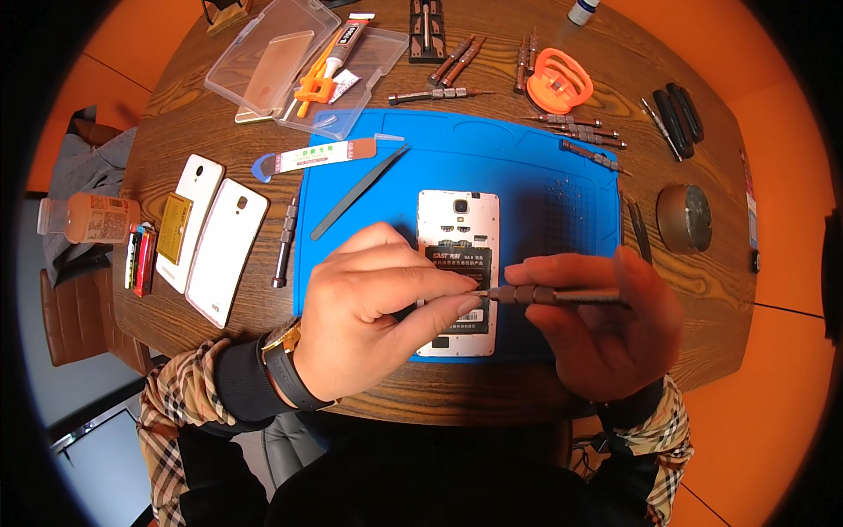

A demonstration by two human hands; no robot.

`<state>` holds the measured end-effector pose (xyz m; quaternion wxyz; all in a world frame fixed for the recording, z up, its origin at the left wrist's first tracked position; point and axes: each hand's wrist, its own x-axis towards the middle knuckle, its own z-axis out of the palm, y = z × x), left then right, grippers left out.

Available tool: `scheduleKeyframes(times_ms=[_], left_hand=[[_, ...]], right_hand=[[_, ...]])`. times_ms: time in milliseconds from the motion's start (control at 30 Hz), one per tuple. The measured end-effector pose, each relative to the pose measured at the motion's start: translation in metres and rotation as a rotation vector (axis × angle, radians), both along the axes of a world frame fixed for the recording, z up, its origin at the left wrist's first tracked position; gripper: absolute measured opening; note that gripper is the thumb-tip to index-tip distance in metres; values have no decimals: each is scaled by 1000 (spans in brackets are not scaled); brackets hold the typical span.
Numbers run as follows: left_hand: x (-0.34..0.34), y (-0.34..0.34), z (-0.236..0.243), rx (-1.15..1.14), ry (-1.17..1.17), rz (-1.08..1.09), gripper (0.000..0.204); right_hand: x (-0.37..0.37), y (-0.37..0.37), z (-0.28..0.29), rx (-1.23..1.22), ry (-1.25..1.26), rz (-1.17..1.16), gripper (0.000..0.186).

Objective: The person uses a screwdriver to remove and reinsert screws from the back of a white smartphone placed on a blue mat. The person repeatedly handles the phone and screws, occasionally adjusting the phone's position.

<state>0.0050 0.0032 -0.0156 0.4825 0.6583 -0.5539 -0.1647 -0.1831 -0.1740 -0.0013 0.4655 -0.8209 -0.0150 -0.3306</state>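
Observation:
A white smartphone (436, 221) lies with its back off on a blue work mat (518, 167), its black battery (458, 265) exposed. Over its lower half, my right hand (619, 329) grips a brown precision screwdriver (540, 295), held nearly level with the tip toward the left. My left hand (369, 307) has thumb and forefinger pinched together at that tip, above the battery. Whether a tiny screw sits between these fingertips is too small to tell. Dark tweezers (356, 195) rest on the mat beyond my left hand.
Two white back covers (230, 250) and a yellow battery (176, 230) lie at the left. Several screwdrivers (457, 60), an open plastic case (373, 66) and an orange suction cup (560, 81) occupy the far side. A round dark container (685, 218) stands right.

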Motion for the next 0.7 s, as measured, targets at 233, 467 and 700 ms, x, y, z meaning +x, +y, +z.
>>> scheduleKeyframes(times_ms=[233,467,700], left_hand=[[2,1,2,-13,-12,-8,19],[1,2,3,-22,-8,-4,19],[2,3,2,-21,-6,-6,19]], right_hand=[[-3,-1,5,88,-8,47,75],[-3,2,0,149,-26,51,74],[-2,3,-2,146,-45,38,73]])
